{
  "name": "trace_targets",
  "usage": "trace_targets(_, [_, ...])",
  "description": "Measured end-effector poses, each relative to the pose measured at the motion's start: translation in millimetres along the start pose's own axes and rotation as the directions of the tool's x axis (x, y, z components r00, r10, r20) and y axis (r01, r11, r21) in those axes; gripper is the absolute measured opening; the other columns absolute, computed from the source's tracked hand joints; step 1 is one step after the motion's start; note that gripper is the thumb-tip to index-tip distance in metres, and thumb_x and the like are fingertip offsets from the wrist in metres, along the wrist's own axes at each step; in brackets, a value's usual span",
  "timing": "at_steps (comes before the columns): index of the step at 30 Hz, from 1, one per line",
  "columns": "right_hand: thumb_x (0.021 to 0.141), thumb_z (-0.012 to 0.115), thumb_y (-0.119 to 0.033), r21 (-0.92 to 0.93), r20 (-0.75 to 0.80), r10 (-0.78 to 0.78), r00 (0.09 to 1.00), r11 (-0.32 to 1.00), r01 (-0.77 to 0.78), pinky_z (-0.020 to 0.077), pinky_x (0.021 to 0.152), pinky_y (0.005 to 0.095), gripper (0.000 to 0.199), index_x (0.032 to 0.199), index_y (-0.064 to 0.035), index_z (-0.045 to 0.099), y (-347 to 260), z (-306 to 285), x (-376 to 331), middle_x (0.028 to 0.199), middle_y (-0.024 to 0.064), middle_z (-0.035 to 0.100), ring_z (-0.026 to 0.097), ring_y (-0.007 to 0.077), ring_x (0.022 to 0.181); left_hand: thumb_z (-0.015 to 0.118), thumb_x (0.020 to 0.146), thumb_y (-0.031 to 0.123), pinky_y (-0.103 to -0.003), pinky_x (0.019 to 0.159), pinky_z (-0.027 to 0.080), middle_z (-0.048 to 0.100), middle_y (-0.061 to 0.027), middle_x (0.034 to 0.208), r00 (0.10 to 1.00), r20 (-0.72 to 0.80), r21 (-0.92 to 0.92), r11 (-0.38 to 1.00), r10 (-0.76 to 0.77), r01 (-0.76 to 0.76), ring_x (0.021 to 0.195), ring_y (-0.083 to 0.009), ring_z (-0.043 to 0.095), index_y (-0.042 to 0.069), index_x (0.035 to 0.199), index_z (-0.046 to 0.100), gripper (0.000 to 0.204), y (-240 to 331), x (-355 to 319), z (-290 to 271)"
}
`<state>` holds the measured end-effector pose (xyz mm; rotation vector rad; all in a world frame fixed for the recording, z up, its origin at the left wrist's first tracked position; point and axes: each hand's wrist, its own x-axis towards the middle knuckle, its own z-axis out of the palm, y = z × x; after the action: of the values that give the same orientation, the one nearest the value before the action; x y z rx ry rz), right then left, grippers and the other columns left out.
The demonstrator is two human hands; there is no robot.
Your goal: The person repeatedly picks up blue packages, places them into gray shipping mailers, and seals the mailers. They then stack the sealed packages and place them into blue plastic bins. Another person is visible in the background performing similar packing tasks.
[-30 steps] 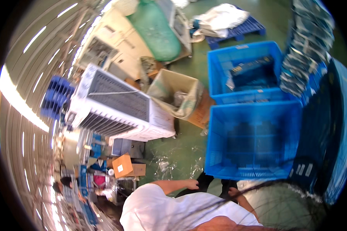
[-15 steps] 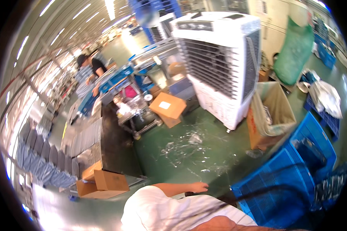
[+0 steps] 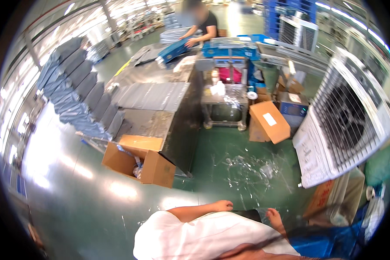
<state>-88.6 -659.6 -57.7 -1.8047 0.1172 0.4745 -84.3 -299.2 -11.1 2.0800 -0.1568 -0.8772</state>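
Note:
My left hand hangs in front of my white shirt, with its fingers curled in and nothing visible in them. To the right, my right hand is held low, its fingers slightly bent and apart, and I see nothing in its grasp. Between the two hands a dark surface shows past the shirt, and a bit of clear film lies near the right fingers; whether they touch is unclear. Clear plastic scraps are scattered over the green floor ahead.
At left stands a metal-sided table with stacked grey bags. An open carton sits at its near end. Beyond, a person handles a blue package. A white air cooler and blue crate are at right.
My view has swung left, so the table and co-worker sit nearer the middle and the air cooler has shifted right. My right hand has come into view.

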Motion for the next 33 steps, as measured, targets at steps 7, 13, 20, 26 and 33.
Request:
trace_targets(7, [0.084,0.046,-0.014,-0.4,0.121,0.385,0.915,0.862,-0.311,0.0462,0.067,0.0297,0.02,0.097,-0.0044,0.059,107.9,-48.1,165.7,0.088,0.0109,0.062,0.059,0.0188,0.083,0.058,0.077,0.029,-0.035,0.079,0.046,0.059,-0.0166,0.1,0.842,-0.528,-0.221,0.975,-0.112,-0.009,0.09,-0.0281,0.058,0.005,0.107,0.057,0.038,-58.9,20.9,-111.6])
trace_targets(13, [0.082,0.044,-0.017,-0.85,0.266,0.553,0.789,0.521,-0.078,0.0465,0.07,0.0357,0.023,0.089,-0.0032,0.061,-11.3,-22.3,329.6,0.088,0.0144,0.062,0.059,0.0252,0.083,0.059,0.075,0.024,-0.034,0.077,0.046,0.06,-0.0159,0.095,0.653,-0.687,-0.309,0.942,-0.319,0.135,0.087,-0.0261,0.059,0.002,0.103,0.058,0.035,-83.0,27.8,-244.5])
trace_targets(20, [0.078,0.042,-0.021,-0.46,0.788,0.358,0.501,-0.198,0.866,0.0468,0.074,0.0427,0.028,0.08,-0.0018,0.062,-169.4,65.3,628.8,0.089,0.0185,0.061,0.059,0.0327,0.083,0.058,0.077,0.018,-0.033,0.077,0.046,0.059,-0.0152,0.095,0.374,-0.85,-0.398,0.917,-0.371,0.005,0.087,-0.0263,0.058,0.001,0.1,0.059,0.028,-59.2,53.7,-393.7])
trace_targets(26, [0.079,0.057,-0.022,-0.414,0.527,-0.306,0.793,0.722,0.554,0.0464,0.073,0.032,0.029,0.099,-0.0016,0.057,-381.7,277.3,757.3,0.088,0.014,0.062,0.06,0.022,0.082,0.06,0.072,0.011,-0.036,0.079,0.044,0.058,-0.0155,0.092,0.144,-0.975,-0.164,0.986,-0.168,0.038,0.09,-0.03,0.055,0.0,0.093,0.06,0.023,-111.9,88.9,-516.8])
trace_targets(33, [0.073,0.058,-0.027,-0.607,0.491,-0.352,0.797,0.518,0.603,0.0465,0.065,0.0419,0.019,0.074,-0.0081,0.059,-566.7,452.4,813.0,0.077,0.0126,0.061,0.059,0.0311,0.076,0.059,0.072,0.011,-0.036,0.083,0.041,0.056,-0.0168,0.099,0.132,-0.969,-0.21,0.978,-0.21,0.01,0.095,-0.0318,0.052,0.002,0.093,0.06,0.023,-171.5,120.2,-653.9])
